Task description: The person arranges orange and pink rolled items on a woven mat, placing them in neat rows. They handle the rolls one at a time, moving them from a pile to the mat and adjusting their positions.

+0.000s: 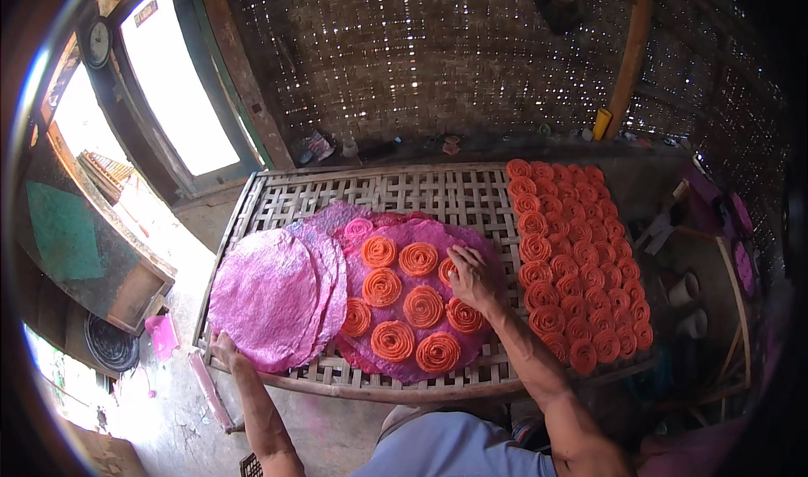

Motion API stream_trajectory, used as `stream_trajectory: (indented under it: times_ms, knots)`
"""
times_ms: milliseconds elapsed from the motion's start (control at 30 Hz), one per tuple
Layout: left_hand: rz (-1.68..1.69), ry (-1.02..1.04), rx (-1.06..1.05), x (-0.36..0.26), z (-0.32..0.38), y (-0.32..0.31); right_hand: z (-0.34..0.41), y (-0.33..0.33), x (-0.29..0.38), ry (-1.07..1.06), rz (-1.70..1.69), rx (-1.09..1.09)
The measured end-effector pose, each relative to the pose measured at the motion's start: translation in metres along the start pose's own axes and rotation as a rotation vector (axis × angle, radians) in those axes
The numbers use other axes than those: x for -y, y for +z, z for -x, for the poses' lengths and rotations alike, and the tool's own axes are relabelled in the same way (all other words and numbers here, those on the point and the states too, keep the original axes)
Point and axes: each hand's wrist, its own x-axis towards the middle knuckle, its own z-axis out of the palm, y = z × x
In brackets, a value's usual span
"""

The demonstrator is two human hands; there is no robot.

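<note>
A woven bamboo rack (442,189) lies before me. On its left part is a stack of thin, round pink sheets (265,294), and my left hand (224,351) touches the lower left edge of that stack. Beside it, several orange spiral coils (423,306) and one small pink coil (358,227) lie on more pink and purple round sheets (429,234). My right hand (468,275) reaches over these, its fingers at an orange coil (447,271) near the sheets' right side; whether they grip it cannot be told. Rows of red-orange coils (581,256) cover the rack's right end.
Behind the rack stands a woven bamboo wall (442,66) with a ledge holding a yellow cup-like object (601,124) and small items. A wooden bench or cabinet (136,287) is at left. Pale cylindrical containers (685,287) stand at right. A pink object (162,337) lies on the floor.
</note>
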Motion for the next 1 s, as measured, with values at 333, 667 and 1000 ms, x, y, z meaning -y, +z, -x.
stream_trajectory:
  times_ms: [333, 667, 1000]
  knots:
    - [-0.002, 0.757, 0.476, -0.215, 0.230, 0.161, -0.036, -0.034, -0.038, 0.016, -0.241, 0.566]
    - [-0.421, 1.265, 0.977, -0.214, 0.281, 0.310, -0.080, -0.041, -0.151, 0.407, -0.917, 0.545]
    - [-0.405, 0.854, 1.176, -0.272, 0.302, 0.288, -0.199, 0.028, -0.271, 0.405, -0.395, 0.215]
